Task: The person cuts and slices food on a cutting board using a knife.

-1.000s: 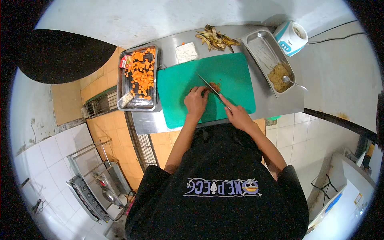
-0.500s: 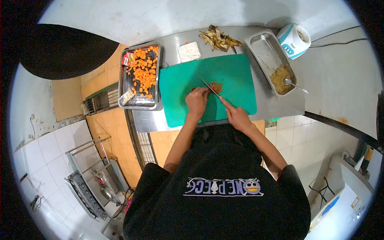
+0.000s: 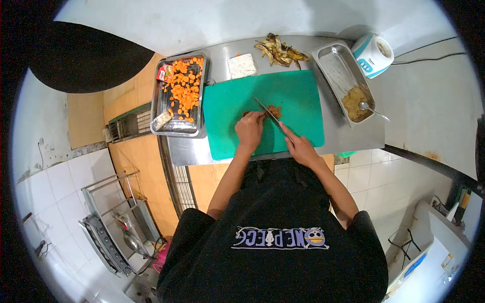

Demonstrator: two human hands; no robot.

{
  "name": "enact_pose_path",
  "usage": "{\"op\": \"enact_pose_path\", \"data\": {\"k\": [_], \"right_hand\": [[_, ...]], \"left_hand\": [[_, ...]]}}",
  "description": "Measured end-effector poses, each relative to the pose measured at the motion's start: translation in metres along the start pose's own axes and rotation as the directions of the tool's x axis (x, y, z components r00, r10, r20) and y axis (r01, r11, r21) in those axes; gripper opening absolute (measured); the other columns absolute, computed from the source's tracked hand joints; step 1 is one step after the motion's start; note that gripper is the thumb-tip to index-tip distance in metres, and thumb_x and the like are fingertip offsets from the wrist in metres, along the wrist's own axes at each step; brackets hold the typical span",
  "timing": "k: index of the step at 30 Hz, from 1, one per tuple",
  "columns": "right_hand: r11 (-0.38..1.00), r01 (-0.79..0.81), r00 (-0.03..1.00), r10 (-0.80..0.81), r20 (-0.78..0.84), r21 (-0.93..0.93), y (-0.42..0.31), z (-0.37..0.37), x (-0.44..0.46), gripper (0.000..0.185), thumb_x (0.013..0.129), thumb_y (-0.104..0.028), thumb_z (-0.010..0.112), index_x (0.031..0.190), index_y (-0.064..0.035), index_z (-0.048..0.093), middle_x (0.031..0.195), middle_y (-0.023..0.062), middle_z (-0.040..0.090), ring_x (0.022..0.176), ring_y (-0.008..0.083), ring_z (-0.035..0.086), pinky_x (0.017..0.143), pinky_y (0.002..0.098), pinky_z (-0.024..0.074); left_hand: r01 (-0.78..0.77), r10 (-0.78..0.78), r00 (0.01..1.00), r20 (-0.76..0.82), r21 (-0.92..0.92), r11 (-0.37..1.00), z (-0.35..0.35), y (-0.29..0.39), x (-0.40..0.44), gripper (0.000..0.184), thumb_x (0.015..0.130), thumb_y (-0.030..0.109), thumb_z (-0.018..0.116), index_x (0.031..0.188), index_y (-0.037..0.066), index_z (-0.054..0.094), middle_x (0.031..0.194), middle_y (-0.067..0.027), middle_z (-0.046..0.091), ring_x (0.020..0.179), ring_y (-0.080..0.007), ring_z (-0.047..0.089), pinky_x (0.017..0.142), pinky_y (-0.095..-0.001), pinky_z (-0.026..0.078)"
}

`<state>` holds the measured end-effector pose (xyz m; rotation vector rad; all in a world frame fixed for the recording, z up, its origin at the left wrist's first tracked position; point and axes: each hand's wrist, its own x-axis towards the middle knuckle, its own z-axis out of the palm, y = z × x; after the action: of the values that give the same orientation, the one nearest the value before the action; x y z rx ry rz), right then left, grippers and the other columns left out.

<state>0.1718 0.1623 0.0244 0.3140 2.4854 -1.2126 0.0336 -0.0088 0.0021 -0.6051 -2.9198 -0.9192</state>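
My right hand [image 3: 301, 148] grips the handle of a knife [image 3: 267, 109], whose blade points up and to the left over the green cutting board [image 3: 227, 101]. With bent fingers, my left hand [image 3: 248, 132] presses a brown piece of food [image 3: 246, 113] onto the board, just left of the blade. Most of that piece is hidden under the fingers, and I cannot make out its kind. Finely chopped reddish-brown bits [image 3: 275, 111] lie to the right of the blade.
A metal tray [image 3: 197, 132] with cut carrots [image 3: 184, 91] stands at the left. Behind the board are a white block [image 3: 242, 66] and dark yellowish peels [image 3: 279, 51]. On the right are a steel pan [image 3: 333, 76] with mash and a spoon [image 3: 365, 105], and a white-and-blue appliance [image 3: 373, 54].
The camera view has shifted slightly. Both hands keep nearly the same place on the board, with the knife still beside the left fingers.
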Motion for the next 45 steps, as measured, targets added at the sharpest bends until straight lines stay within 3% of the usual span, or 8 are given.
{"op": "enact_pose_path", "data": {"k": [8, 15, 24, 26, 30, 36, 38, 45], "right_hand": [[0.996, 0.019, 0.998, -0.024, -0.063, -0.087, 0.002, 0.008, 0.006, 0.068, 0.106, -0.024, 0.05, 0.164, -0.043, 0.023, 0.079, 0.033, 0.066, 0.073, 0.0536, 0.066, 0.072, 0.0648, 0.0547], [0.999, 0.013, 0.997, -0.016, -0.076, -0.039, 0.005, 0.005, 0.004, 0.068, 0.106, -0.024, 0.05, 0.164, -0.0433, 0.023, 0.077, 0.0296, 0.067, 0.072, 0.0533, 0.065, 0.077, 0.0644, 0.0541], [0.999, -0.005, 1.0, 0.005, 0.004, 0.038, -0.001, 0.002, 0.002, 0.067, 0.106, -0.023, 0.051, 0.165, -0.0386, 0.025, 0.074, 0.0292, 0.066, 0.07, 0.0536, 0.064, 0.076, 0.0641, 0.0531], [0.999, 0.05, 0.997, -0.05, -0.066, 0.002, -0.001, 0.004, 0.002, 0.064, 0.108, -0.017, 0.049, 0.166, -0.0349, 0.028, 0.063, 0.021, 0.054, 0.055, 0.0415, 0.053, 0.063, 0.0525, 0.0448], [0.997, 0.06, 0.993, -0.065, -0.096, -0.048, -0.001, 0.007, 0.003, 0.063, 0.108, -0.018, 0.049, 0.166, -0.0349, 0.029, 0.064, 0.0222, 0.056, 0.059, 0.0457, 0.056, 0.067, 0.0547, 0.0469], [0.997, 0.009, 0.998, -0.015, -0.066, -0.08, 0.008, 0.007, 0.008, 0.063, 0.107, -0.02, 0.05, 0.165, -0.0341, 0.031, 0.101, 0.0298, 0.07, 0.085, 0.0524, 0.065, 0.082, 0.0567, 0.0516], [1.0, 0.021, 0.997, -0.021, -0.074, 0.002, 0.014, 0.011, 0.011, 0.066, 0.107, -0.026, 0.049, 0.165, -0.0449, 0.022, 0.107, 0.0374, 0.067, 0.09, 0.0583, 0.064, 0.091, 0.0653, 0.0517], [0.995, 0.071, 0.992, -0.063, -0.109, 0.071, 0.011, 0.01, 0.007, 0.066, 0.108, -0.025, 0.047, 0.166, -0.0427, 0.02, 0.133, 0.0354, 0.062, 0.096, 0.0606, 0.063, 0.098, 0.0646, 0.0499]], "left_hand": [[-0.026, 0.026, 1.0, -0.006, 0.001, 1.0, 0.012, -0.009, 0.0, 0.007, 0.09, 0.021, 0.075, 0.092, 0.016, 0.08, 0.091, -0.0057, 0.076, 0.08, -0.0307, 0.074, 0.066, -0.0432, 0.057], [-0.079, 0.076, 0.996, -0.035, -0.074, 0.994, 0.013, -0.012, -0.002, 0.011, 0.088, 0.024, 0.077, 0.097, 0.018, 0.08, 0.096, -0.0078, 0.076, 0.081, -0.0333, 0.073, 0.066, -0.0456, 0.057], [0.0, 0.0, 1.0, -0.014, -0.005, 1.0, 0.005, -0.005, -0.007, 0.009, 0.09, 0.021, 0.076, 0.095, 0.016, 0.081, 0.092, -0.0063, 0.076, 0.079, -0.0321, 0.073, 0.066, -0.0435, 0.057], [-0.031, 0.029, 0.999, -0.043, -0.064, 0.997, 0.01, -0.009, -0.007, 0.013, 0.087, 0.022, 0.078, 0.1, 0.019, 0.081, 0.092, -0.0089, 0.074, 0.079, -0.034, 0.072, 0.066, -0.0464, 0.056], [0.013, -0.012, 1.0, 0.014, -0.05, 0.999, 0.007, -0.007, -0.005, 0.014, 0.087, 0.022, 0.078, 0.1, 0.018, 0.081, 0.095, -0.0092, 0.075, 0.08, -0.034, 0.072, 0.067, -0.0457, 0.056], [-0.081, 0.076, 0.995, -0.069, -0.072, 0.994, 0.011, -0.008, 0.0, 0.008, 0.088, 0.02, 0.078, 0.094, 0.017, 0.081, 0.092, -0.0064, 0.076, 0.079, -0.0313, 0.073, 0.065, -0.0425, 0.057], [-0.078, 0.072, 0.995, -0.066, -0.089, 0.993, 0.012, -0.009, 0.003, 0.009, 0.087, 0.019, 0.078, 0.095, 0.016, 0.081, 0.094, -0.0065, 0.077, 0.08, -0.0309, 0.073, 0.067, -0.0422, 0.058], [-0.051, 0.045, 0.998, -0.05, -0.125, 0.991, 0.014, -0.006, 0.004, 0.008, 0.088, 0.017, 0.077, 0.095, 0.016, 0.081, 0.094, -0.0068, 0.077, 0.082, -0.0303, 0.074, 0.068, -0.0416, 0.058]]}}
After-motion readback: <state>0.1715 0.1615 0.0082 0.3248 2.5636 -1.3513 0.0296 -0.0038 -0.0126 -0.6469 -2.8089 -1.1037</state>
